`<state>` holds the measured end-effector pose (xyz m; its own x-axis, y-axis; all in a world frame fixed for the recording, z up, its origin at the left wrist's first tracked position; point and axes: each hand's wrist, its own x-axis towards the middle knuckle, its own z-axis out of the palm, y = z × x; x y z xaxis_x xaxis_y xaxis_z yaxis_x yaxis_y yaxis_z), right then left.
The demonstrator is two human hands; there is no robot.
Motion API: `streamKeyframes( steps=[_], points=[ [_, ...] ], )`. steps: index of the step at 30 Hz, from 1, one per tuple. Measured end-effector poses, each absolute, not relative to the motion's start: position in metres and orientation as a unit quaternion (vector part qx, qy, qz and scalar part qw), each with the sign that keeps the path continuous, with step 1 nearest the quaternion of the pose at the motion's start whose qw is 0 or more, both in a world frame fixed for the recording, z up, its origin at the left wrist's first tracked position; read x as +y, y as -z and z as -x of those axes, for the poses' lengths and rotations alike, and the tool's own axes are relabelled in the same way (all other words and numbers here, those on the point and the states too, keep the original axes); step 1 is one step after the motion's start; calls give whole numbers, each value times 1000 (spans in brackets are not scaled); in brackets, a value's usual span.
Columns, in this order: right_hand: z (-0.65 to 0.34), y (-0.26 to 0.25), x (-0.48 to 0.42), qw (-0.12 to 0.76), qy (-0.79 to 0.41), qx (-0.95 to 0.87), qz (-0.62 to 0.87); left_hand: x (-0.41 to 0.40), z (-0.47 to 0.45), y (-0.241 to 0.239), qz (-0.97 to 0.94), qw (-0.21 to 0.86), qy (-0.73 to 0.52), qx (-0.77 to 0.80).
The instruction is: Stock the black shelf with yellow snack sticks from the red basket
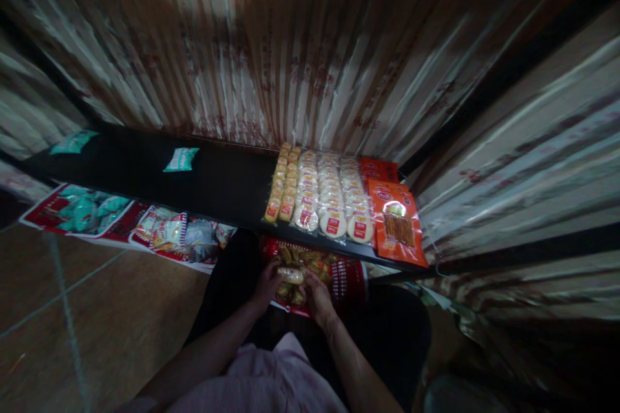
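Observation:
Both my hands reach down into a red carton (349, 279) of small wrapped snacks that sits below a black shelf (217, 181). My left hand (268, 282) and my right hand (316, 289) are closed together on one yellowish snack packet (290, 275) over the carton. Above them, on the shelf, lie neat rows of round white pastry packs (332, 197) and a column of yellow snack packs (283, 184). Orange flat packets (398, 222) lie at the shelf's right end.
Two green-and-white packets (181, 159) (73, 141) lie apart on the left of the shelf. Under it stand open cartons of green packs (84, 210) and mixed white packs (181, 232). Striped corrugated panels (310, 64) wall in the back and right. Brown tiled floor (87, 310) spreads left.

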<state>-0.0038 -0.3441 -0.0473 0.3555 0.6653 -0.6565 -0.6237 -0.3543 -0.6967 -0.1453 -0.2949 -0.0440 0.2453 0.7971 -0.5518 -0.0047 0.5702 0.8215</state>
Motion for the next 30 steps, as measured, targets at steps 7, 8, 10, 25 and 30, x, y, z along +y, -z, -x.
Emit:
streamKeyframes(
  steps=[7,8,10,25,30],
  points=[
    [5,33,-343,558,-565,-33,607,-296,142,44,-368,692,-228,578],
    [5,31,-343,556,-567,-36,607,-296,142,44,-365,693,-220,581],
    [5,29,-343,552,-570,-42,608,-297,141,45,-359,700,-206,582],
    [6,15,-343,552,-629,-49,546,-299,142,34,-312,742,-85,587],
    [5,16,-343,544,-630,-51,552,-301,143,34,-308,752,-64,580]
  ],
)
